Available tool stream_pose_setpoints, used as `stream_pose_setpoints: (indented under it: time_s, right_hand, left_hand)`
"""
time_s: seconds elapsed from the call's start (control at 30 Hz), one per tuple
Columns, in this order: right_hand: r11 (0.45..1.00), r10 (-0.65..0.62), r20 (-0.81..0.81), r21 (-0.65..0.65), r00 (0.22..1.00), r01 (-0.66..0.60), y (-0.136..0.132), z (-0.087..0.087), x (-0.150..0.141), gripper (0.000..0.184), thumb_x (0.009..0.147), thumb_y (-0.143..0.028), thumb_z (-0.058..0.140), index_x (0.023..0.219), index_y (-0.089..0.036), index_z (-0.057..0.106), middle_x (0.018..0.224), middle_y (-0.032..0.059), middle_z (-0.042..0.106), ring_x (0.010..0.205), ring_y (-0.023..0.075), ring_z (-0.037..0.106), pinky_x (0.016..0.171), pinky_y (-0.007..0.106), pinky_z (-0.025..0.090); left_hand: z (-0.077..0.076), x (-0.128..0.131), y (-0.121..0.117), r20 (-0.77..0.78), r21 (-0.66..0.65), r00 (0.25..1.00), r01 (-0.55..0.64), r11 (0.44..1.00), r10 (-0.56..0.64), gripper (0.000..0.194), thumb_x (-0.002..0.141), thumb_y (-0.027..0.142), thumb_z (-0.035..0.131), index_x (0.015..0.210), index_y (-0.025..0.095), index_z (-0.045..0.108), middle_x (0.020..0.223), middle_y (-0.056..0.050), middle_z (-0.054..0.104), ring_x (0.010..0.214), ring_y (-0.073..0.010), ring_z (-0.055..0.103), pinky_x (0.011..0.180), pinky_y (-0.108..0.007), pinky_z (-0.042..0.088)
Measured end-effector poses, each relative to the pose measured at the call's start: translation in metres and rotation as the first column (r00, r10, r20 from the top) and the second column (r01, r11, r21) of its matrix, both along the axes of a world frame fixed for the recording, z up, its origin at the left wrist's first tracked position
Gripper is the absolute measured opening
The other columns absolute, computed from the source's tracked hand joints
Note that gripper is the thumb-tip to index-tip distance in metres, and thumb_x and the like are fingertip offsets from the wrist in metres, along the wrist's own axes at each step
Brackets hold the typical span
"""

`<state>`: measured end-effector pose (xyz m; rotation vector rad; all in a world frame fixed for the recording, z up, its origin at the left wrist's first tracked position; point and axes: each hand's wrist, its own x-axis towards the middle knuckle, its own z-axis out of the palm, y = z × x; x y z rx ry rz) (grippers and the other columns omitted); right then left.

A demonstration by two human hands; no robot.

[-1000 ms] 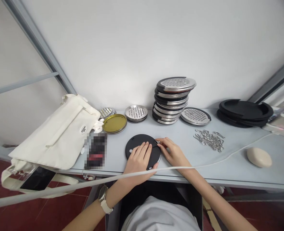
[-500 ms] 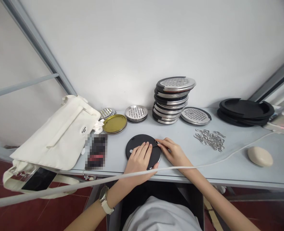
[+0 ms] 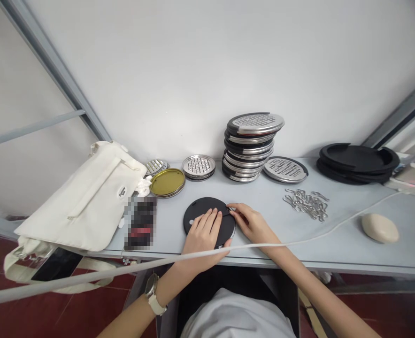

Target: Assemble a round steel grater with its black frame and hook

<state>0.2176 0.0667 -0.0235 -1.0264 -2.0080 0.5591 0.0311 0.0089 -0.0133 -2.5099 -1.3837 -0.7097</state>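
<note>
A black round disc point(image 3: 203, 206) with a pale dot and a thin silver edge showing on its right side lies near the front of the table. My left hand point(image 3: 205, 232) rests over it, fingers extended on top and thumb against the near rim, pressing it down. At the disc's upper right edge, my right hand point(image 3: 248, 220) pinches a small metal clip point(image 3: 228, 209) between thumb and forefinger. The clip is partly covered by the fingertips. To the right lies a heap of silver metal clips point(image 3: 306, 204).
Behind stand a stack of round graters point(image 3: 249, 152), a single grater point(image 3: 285, 169), perforated metal discs point(image 3: 198, 165) and gold lids point(image 3: 167, 182). Black rings point(image 3: 357, 162) sit back right. A white bag point(image 3: 84, 197) lies left, a cream rounded object point(image 3: 380, 228) right. A white cable point(image 3: 320, 238) crosses in front.
Both hands stay at the disc in nearly the same pose. The right fingertips have shifted very slightly at the clip; the view has tilted a little.
</note>
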Motion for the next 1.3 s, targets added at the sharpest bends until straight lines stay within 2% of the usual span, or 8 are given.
stream_pose_setpoints:
  time_s: [0.17, 0.4, 0.67, 0.83, 1.1, 1.3]
  right_hand:
    - [1.000, 0.014, 0.016, 0.022, 1.000, -0.014, -0.0008, 0.0018, -0.0008, 0.027, 0.094, -0.020, 0.043, 0.116, -0.021, 0.059, 0.112, 0.0108, 0.068, 0.103, 0.0240, 0.065, 0.089, 0.042, 0.054]
    - [0.999, -0.010, 0.021, -0.033, 1.000, 0.010, 0.0004, -0.0009, 0.0010, 0.019, 0.095, -0.021, 0.043, 0.109, -0.020, 0.056, 0.105, 0.0110, 0.068, 0.095, 0.0237, 0.067, 0.083, 0.040, 0.054]
    - [1.000, -0.009, 0.000, 0.028, 1.000, 0.009, -0.0004, -0.0002, -0.0001, 0.025, 0.094, -0.020, 0.044, 0.117, -0.020, 0.054, 0.101, 0.0109, 0.065, 0.092, 0.0239, 0.065, 0.081, 0.040, 0.054]
    - [1.000, -0.008, -0.022, 0.018, 1.000, 0.008, -0.0013, 0.0012, -0.0001, 0.019, 0.095, -0.020, 0.045, 0.109, -0.020, 0.057, 0.097, 0.0094, 0.064, 0.087, 0.0223, 0.064, 0.079, 0.038, 0.054]
    - [0.999, 0.010, -0.039, 0.042, 0.999, -0.008, -0.0004, -0.0010, 0.0010, 0.019, 0.095, -0.017, 0.042, 0.107, -0.021, 0.057, 0.099, 0.0079, 0.065, 0.093, 0.0214, 0.063, 0.083, 0.036, 0.052]
    - [1.000, 0.010, -0.012, 0.008, 1.000, -0.010, -0.0005, -0.0012, 0.0014, 0.022, 0.095, -0.017, 0.042, 0.112, -0.020, 0.056, 0.105, 0.0092, 0.065, 0.095, 0.0222, 0.064, 0.084, 0.037, 0.052]
  left_hand:
    - [-0.0001, 0.0001, 0.0000, 0.007, -0.004, 1.000, 0.002, 1.000, -0.002, 0.055, 0.087, 0.037, 0.051, 0.134, 0.008, 0.047, 0.135, -0.017, 0.052, 0.126, -0.0287, 0.048, 0.101, -0.044, 0.042]
    - [0.0005, 0.0004, 0.0009, -0.002, -0.003, 1.000, 0.001, 1.000, -0.001, 0.054, 0.087, 0.036, 0.051, 0.132, 0.006, 0.049, 0.135, -0.018, 0.052, 0.126, -0.0289, 0.048, 0.101, -0.043, 0.042]
    - [-0.0018, -0.0002, 0.0005, -0.016, -0.010, 1.000, 0.006, 1.000, -0.006, 0.056, 0.088, 0.037, 0.050, 0.133, 0.004, 0.048, 0.137, -0.018, 0.050, 0.128, -0.0287, 0.045, 0.104, -0.043, 0.040]
    - [-0.0011, -0.0005, 0.0008, -0.017, -0.007, 1.000, 0.001, 1.000, -0.001, 0.056, 0.088, 0.038, 0.050, 0.132, 0.003, 0.049, 0.137, -0.017, 0.051, 0.128, -0.0290, 0.046, 0.103, -0.043, 0.040]
    - [-0.0017, -0.0004, 0.0014, -0.020, -0.001, 1.000, -0.003, 1.000, 0.003, 0.057, 0.088, 0.038, 0.050, 0.133, 0.004, 0.048, 0.137, -0.018, 0.051, 0.127, -0.0292, 0.046, 0.103, -0.043, 0.040]
    - [0.0000, 0.0001, 0.0013, -0.006, 0.005, 1.000, 0.007, 1.000, -0.007, 0.056, 0.087, 0.036, 0.052, 0.132, 0.004, 0.049, 0.135, -0.018, 0.052, 0.126, -0.0299, 0.048, 0.102, -0.044, 0.042]
